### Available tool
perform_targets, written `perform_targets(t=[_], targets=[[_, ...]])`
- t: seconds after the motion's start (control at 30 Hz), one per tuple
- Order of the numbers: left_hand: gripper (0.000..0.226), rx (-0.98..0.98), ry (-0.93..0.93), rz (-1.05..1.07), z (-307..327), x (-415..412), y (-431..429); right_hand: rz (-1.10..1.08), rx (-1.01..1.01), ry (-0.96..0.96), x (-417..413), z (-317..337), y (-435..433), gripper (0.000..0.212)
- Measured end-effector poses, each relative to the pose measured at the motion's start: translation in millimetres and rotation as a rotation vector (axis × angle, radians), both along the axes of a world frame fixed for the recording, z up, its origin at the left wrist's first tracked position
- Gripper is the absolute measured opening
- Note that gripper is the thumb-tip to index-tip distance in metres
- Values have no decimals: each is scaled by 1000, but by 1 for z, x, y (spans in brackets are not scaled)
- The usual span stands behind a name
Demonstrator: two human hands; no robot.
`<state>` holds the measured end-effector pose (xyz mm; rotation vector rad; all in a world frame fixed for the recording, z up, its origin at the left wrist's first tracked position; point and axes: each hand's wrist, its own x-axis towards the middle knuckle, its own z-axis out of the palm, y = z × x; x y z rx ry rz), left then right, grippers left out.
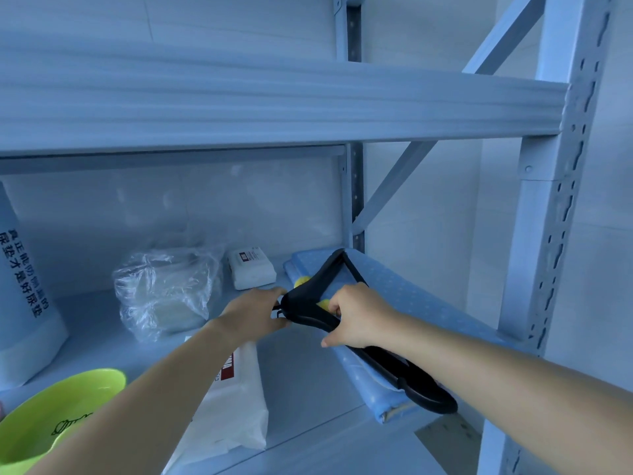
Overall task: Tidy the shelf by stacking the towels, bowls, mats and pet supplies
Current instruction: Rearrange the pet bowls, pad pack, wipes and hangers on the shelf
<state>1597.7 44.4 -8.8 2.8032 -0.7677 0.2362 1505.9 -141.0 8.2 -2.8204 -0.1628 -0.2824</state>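
Observation:
A black strap-like pet harness [310,308] lies across a folded blue dotted mat [407,296] at the right end of the shelf. My left hand [255,311] pinches the harness at its left end. My right hand [356,317] grips its middle band from above. Something yellow [301,281] shows under the harness, mostly hidden. A long black loop [424,392] of the harness trails toward the mat's near corner, under my right forearm.
A crumpled clear plastic bag [164,289] sits mid-shelf. Behind it lies a small white packet [251,267], and a larger white pack [236,402] lies under my left forearm. A lime green bowl [58,409] is at the front left, beside a tall white bag [24,303]. The shelf post [548,234] stands right.

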Motion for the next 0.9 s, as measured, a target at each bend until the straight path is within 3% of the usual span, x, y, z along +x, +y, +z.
perform_targets(t=[0.13, 0.3, 0.57, 0.73, 0.9], targets=[[39, 30, -6, 53, 0, 2, -6, -37, -9, 36, 5, 2, -7, 12], [29, 4, -12, 106, 0, 5, -14, -13, 89, 73, 12, 5, -14, 32], [24, 8, -24, 145, 3, 4, -16, 15, 74, 15, 19, 2, -21, 21], [40, 40, -23, 188, 6, -1, -19, 88, 64, -20, 17, 0, -30, 13], [65, 58, -105, 208, 6, -14, -24, 143, 68, -66, 8, 4, -43, 30]])
